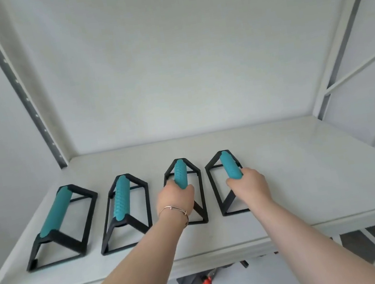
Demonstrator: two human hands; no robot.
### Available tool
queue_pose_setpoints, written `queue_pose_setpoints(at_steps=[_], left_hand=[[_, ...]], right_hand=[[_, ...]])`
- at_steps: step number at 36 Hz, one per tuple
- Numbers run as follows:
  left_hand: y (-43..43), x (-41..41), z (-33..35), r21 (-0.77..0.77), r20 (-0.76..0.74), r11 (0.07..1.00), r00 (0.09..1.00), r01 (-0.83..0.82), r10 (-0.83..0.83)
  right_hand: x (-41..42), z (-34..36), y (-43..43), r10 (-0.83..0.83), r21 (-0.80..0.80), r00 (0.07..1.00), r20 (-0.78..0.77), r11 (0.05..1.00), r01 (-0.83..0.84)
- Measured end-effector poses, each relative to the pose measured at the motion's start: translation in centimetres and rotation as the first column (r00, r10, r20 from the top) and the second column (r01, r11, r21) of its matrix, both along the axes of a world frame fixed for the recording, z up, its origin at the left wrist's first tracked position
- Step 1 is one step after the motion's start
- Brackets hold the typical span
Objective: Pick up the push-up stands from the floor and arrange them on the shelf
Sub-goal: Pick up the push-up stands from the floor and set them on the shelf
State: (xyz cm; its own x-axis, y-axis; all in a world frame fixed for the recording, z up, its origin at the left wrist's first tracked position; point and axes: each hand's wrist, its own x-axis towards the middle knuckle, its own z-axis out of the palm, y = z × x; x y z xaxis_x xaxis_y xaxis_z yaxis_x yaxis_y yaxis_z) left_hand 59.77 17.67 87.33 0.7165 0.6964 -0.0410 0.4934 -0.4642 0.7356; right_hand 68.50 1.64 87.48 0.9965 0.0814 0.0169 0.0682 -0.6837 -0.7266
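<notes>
Several push-up stands with black triangular frames and teal grips stand in a row on the white shelf (308,172). The far-left stand (57,213) and the second stand (121,199) rest free. My left hand (174,198), with a thin bracelet on its wrist, is closed around the near end of the third stand's teal grip (180,171). My right hand (249,185) is closed around the near end of the fourth stand's grip (228,163). Both held stands have their bases on the shelf board.
White shelf uprights rise at the left (17,87) and right (347,28), with a white back wall behind. Below the shelf's front edge lies a dark object with a red-orange part (206,282). Bare board extends right of the fourth stand.
</notes>
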Motion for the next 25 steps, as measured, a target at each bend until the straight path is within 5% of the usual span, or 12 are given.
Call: queue_pose_setpoints(at_steps=[9,16,25], left_hand=[[-0.2,0.8,0.0,0.027,-0.032,1.000,0.999,-0.007,0.008],[-2.3,-0.9,-1.3,0.490,-0.007,0.871,1.000,-0.017,0.023],[-10.0,-8.4,-4.8,0.689,-0.071,0.722,0.997,0.060,-0.014]], right_hand=[[0.1,-0.1,-0.1,0.049,-0.018,0.998,-0.031,0.999,-0.049],[-2.4,-1.5,-2.8,0.138,-0.015,0.969,0.203,0.990,-0.138],[-8.2,-5.3,-11.7,0.293,-0.206,0.828,0.478,0.954,-0.219]])
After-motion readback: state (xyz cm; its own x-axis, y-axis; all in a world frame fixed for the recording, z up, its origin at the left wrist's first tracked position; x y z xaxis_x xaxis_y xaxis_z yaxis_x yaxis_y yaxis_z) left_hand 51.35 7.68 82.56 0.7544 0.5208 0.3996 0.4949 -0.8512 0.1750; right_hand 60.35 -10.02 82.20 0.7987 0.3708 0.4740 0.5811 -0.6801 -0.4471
